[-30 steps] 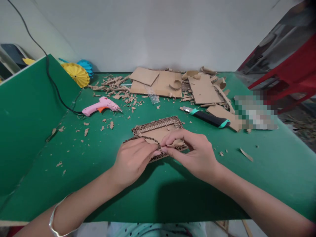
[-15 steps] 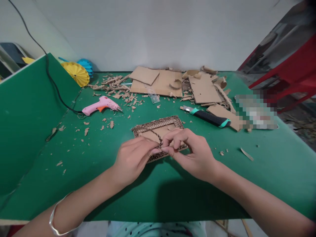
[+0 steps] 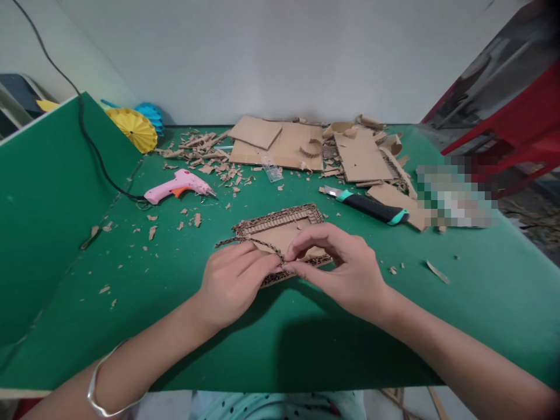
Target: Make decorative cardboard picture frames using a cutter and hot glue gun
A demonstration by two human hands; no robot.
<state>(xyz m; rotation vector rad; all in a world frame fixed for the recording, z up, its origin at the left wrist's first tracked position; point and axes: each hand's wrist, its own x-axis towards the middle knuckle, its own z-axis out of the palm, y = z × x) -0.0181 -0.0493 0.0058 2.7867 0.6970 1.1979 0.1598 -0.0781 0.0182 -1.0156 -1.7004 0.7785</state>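
A thin corrugated cardboard strip point(image 3: 261, 242) is pinched at one end between the fingertips of both hands, and its other end sticks out to the left. My left hand point(image 3: 236, 283) is closed on it from the left, with the fingers bent down. From the right, the thumb and forefinger of my right hand point(image 3: 343, 268) meet on the same end. Under the fingertips lies a rectangular cardboard panel point(image 3: 280, 221) with a raised border of corrugated strips. My hands cover its front edge in part.
A pink glue gun point(image 3: 179, 185) with a black cord lies at left. A utility knife point(image 3: 367, 205), blade out, lies right of the panel. Cardboard sheets point(image 3: 289, 146) and scraps point(image 3: 205, 154) line the back wall. A green upright board point(image 3: 56, 192) borders the left side.
The cardboard strip has swung so that its free end now points left past the panel's border. My right fingers have shifted slightly; both hands stay close together over the panel.
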